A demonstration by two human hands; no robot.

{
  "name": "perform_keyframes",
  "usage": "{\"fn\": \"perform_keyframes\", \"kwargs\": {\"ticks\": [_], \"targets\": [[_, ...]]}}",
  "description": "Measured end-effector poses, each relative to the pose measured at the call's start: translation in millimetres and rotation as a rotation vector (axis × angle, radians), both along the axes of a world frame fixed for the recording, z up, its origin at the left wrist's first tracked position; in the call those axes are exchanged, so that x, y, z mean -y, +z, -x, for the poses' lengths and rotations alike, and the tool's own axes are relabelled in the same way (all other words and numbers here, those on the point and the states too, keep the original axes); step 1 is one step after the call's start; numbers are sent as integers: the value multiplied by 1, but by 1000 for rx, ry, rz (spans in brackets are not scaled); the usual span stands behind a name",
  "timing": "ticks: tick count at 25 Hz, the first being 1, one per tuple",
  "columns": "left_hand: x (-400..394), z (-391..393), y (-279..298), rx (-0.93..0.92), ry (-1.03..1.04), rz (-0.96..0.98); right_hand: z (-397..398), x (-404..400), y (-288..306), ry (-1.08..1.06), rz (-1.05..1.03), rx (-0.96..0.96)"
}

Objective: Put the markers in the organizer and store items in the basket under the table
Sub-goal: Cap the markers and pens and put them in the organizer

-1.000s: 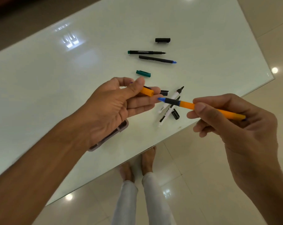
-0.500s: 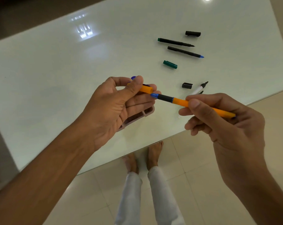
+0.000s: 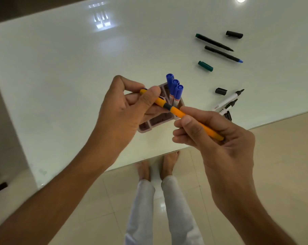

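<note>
I hold an orange marker [image 3: 188, 117] with both hands above the table's near edge. My left hand [image 3: 125, 110] pinches its orange cap [image 3: 159, 102], which sits on the tip. My right hand [image 3: 209, 131] grips the barrel. Beneath them stands a pinkish organizer [image 3: 150, 127] with three blue-capped markers [image 3: 175, 89] upright in it. On the table to the right lie a black marker with a green end [image 3: 214, 42], a black marker with a blue tip [image 3: 223, 54], a green cap [image 3: 205, 66], two black caps [image 3: 234, 34] [image 3: 221, 91] and two uncapped white markers [image 3: 228, 100].
The glossy white table [image 3: 61, 76] ends just in front of my bare feet [image 3: 156, 167] on the tiled floor [image 3: 282, 156]. Its right corner lies past the white markers. No basket is in view.
The cap in my left hand and the marker in my right hand have come together; the blue tip is now covered. The view shifted, which revealed the organizer with the blue markers.
</note>
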State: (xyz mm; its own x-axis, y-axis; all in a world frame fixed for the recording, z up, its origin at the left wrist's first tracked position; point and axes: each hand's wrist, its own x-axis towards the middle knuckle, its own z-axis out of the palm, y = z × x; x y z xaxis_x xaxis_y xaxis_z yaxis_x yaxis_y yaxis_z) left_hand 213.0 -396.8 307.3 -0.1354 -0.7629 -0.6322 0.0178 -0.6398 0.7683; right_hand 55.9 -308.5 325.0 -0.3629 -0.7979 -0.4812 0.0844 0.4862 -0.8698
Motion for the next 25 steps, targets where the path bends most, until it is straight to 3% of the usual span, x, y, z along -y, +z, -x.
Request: {"fn": "perform_keyframes", "kwargs": {"ticks": [6,9,11,15,17,21,25], "targets": [[-47,7,-19,38,130,76,-25,-14,-12,110,-75,-172],[-42,7,-24,15,95,130,-25,-2,-17,122,-102,-140],[-25,-1,-24,41,73,210,-15,14,-19,151,-98,-232],[8,-28,-25,349,57,531,31,39,-23,-110,-95,-403],[17,-36,-27,483,17,636,51,37,-23,-130,-118,-432],[21,-46,-26,541,-62,698,63,25,-25,-29,-130,-461],[-1,-50,-34,699,-200,604,61,15,-31,-30,-157,-425]]}}
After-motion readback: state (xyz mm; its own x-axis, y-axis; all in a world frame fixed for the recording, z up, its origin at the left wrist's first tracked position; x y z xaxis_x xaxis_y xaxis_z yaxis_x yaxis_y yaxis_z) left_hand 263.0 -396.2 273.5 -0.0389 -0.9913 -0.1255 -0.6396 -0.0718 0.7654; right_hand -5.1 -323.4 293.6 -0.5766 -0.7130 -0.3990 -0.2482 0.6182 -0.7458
